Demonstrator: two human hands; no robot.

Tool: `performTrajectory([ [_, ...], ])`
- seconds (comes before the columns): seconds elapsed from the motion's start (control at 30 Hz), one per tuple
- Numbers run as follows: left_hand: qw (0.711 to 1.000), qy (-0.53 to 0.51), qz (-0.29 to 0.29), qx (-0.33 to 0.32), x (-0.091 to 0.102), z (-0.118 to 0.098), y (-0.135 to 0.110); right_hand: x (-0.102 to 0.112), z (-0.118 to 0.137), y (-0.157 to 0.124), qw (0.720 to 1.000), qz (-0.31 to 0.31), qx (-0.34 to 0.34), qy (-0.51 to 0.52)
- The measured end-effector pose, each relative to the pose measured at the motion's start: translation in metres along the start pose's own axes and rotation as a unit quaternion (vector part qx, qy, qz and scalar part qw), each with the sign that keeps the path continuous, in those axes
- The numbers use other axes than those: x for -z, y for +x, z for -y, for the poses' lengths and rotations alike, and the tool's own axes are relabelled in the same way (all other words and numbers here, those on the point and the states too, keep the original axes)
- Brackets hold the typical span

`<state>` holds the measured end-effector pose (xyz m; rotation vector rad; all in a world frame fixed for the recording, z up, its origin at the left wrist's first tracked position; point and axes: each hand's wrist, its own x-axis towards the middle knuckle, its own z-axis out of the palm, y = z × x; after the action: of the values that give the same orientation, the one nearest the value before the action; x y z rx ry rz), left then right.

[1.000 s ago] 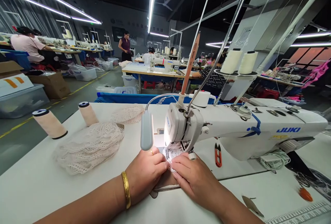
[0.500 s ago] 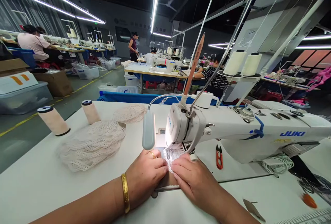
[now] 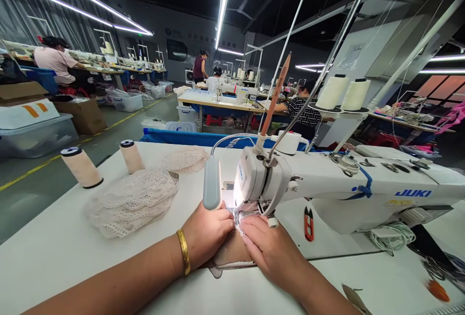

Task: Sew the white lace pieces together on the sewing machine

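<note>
White lace trim (image 3: pixel 239 228) lies under the presser foot of a white sewing machine (image 3: pixel 250 174), partly covered by my fingers. My left hand (image 3: pixel 209 232), with a gold bangle at the wrist, pinches the trim's left side with curled fingers. From the right, my right hand (image 3: pixel 271 244) holds the trim close to the needle area, its fingers together and pressed down. A brown patch on the machine bed (image 3: pixel 232 251) shows between my hands. The grey lamp (image 3: pixel 211 184) hangs just above my left hand.
A heap of lace (image 3: pixel 132 203) and two thread cones (image 3: pixel 82 168) stand on the left of the white table (image 3: pixel 47 257). Red thread snips (image 3: pixel 308 225) lie right of the needle area. A coiled cable (image 3: pixel 392 233) sits farther right. Other people work at machines behind.
My left hand has slid a little forward, closer to the lamp. Less lace shows between my hands, and more of the brown patch is visible. The whole view has shifted slightly.
</note>
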<state>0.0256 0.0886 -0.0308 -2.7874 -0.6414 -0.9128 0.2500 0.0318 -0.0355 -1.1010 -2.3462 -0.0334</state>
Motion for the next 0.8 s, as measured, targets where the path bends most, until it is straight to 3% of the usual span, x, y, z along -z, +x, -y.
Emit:
performTrajectory([
  [0.27, 0.997, -0.021, 0.047, 0.05, -0.002, 0.005, -0.004, -0.001, 0.002, -0.002, 1.0, 0.002, -0.023, 0.012],
  [0.47, 0.963, -0.088, 0.076, 0.242, -0.02, 0.012, -0.004, -0.001, 0.003, -0.002, 1.0, 0.002, -0.016, 0.013],
  [0.6, 0.963, -0.067, 0.104, 0.24, -0.021, 0.013, -0.004, -0.001, 0.002, -0.003, 1.0, -0.009, -0.012, 0.001],
  [0.7, 0.967, 0.0, 0.116, 0.228, -0.007, 0.007, -0.004, 0.0, 0.001, -0.005, 1.0, -0.027, 0.0, -0.015],
  [0.8, 0.977, 0.043, 0.112, 0.176, 0.014, -0.005, -0.003, 0.002, 0.001, -0.007, 0.998, -0.049, 0.02, -0.019],
])
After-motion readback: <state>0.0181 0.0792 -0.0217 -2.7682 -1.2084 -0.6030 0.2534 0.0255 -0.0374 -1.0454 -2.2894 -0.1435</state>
